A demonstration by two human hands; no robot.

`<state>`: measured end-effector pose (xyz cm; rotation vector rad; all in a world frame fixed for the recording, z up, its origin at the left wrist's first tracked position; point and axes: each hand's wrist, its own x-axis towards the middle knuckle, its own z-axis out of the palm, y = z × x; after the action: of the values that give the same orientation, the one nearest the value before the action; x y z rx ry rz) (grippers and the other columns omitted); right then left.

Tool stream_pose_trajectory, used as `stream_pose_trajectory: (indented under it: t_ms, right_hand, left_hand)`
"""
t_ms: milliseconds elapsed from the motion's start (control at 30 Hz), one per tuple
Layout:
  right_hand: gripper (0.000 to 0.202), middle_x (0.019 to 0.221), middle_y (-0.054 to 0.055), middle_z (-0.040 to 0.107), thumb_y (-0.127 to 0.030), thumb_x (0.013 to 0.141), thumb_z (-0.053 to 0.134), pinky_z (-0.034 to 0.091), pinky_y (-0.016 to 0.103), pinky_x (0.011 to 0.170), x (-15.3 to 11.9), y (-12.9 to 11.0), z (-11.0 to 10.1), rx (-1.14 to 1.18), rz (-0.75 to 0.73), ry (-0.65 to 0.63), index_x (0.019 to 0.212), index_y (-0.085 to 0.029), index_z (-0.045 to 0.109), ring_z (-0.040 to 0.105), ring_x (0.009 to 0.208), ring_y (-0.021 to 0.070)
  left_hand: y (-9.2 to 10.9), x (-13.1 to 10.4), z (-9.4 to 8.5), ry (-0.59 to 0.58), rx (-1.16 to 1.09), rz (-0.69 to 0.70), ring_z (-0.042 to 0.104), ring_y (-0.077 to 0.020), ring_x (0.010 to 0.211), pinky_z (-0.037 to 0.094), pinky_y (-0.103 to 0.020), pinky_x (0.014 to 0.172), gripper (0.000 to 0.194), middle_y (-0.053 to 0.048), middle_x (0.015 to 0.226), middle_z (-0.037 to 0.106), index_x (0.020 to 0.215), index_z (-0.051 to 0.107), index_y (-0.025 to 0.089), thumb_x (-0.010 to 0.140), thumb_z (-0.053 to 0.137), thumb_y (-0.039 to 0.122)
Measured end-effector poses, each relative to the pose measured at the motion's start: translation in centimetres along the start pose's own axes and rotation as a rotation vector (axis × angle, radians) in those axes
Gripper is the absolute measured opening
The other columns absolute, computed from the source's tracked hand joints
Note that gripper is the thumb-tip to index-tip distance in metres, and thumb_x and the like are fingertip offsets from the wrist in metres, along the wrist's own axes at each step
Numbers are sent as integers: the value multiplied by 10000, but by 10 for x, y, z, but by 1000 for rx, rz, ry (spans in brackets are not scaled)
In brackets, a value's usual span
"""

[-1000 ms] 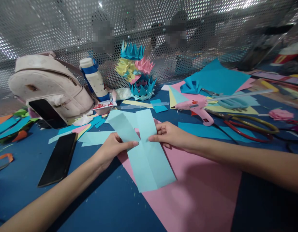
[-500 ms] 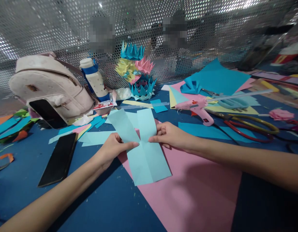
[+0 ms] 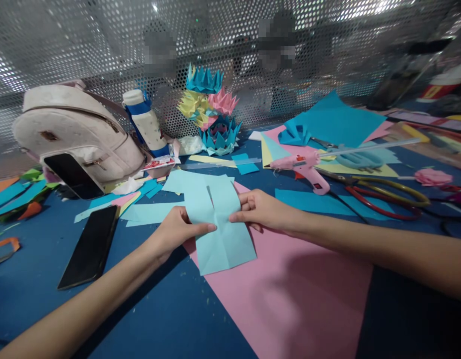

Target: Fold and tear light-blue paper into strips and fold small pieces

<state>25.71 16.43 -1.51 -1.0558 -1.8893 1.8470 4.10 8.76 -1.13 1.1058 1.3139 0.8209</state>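
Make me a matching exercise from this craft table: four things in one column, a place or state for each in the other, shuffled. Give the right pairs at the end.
Things
1. Slit light-blue paper
2. Pink glue gun
3. Cream-and-blue bottle
4. Large pink sheet

Places and states
A. Standing just right of the backpack
B. Lying flat on the blue table
C. Held by the left hand and right hand
D. With a translucent stick at its back end

Pairs: 1-C, 2-D, 3-A, 4-B
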Motion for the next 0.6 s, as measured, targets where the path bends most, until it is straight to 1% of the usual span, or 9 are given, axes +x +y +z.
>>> stream_pose_trajectory:
  t_ms: [233, 400, 500, 600]
  right_hand:
    - [319, 536, -45, 575, -345, 655, 820, 312, 165, 330, 1, 2, 1, 58, -14, -9, 835, -130, 667, 435, 363, 41]
    - [362, 537, -40, 590, -361, 699, 792, 331, 160, 336, -1, -1, 1, 45, -21, 3, 947, -126, 672, 446, 359, 45]
    - [382, 518, -45, 579, -370, 698, 790, 348, 158, 345, -2, -1, -1, 10, -10, -31, 972, -132, 672, 458, 363, 53]
    - [363, 500, -51, 549, -376, 672, 805, 355, 160, 349, -1, 2, -2, -26, -15, -44, 904, -129, 675, 459, 369, 57]
  left_hand:
    - [-1, -1, -1, -15, -46, 8, 692, -280, 977, 529, -386, 880, 411, -108, 1043, 753, 1001, 733, 143, 621, 847, 250]
    - [1, -1, -2, -43, -35, 9, 693, -266, 984, 525, -383, 901, 432, -102, 1043, 753, 1059, 720, 155, 661, 829, 285]
    - [0, -1, -2, -33, -20, 22, 692, -260, 983, 532, -358, 871, 436, -89, 1041, 755, 1066, 719, 166, 659, 832, 271]
    - [-1, -2, 0, -16, -26, 19, 702, -253, 928, 541, -335, 807, 397, -85, 986, 765, 1030, 730, 156, 669, 827, 289]
